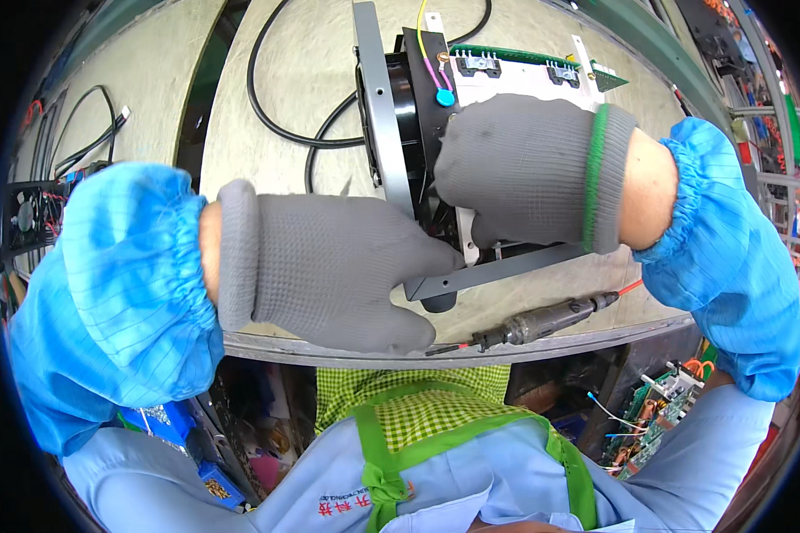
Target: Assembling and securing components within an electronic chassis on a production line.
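A grey metal-framed electronic unit (388, 115) sits on the bench, with a black fan-like part behind its frame. My left hand (338, 266), in a grey glove, reaches to its near corner. The index finger lies over the frame while the thumb stays apart below the corner. Over the inside of the unit, my gloved right hand (524, 173) is closed, fingers curled downward; what they hold is hidden beneath the hand. Beyond it are a white plate with black components (478, 64), a green circuit board (524, 55) and a blue disc component (444, 97).
A powered screwdriver (542, 322) with a red cord lies along the bench's front edge. Black cable (256, 89) loops behind the unit. More cable (107, 124) rests on the left surface. Circuit boards (658, 413) are below the bench at right, blue bins (164, 422) at left.
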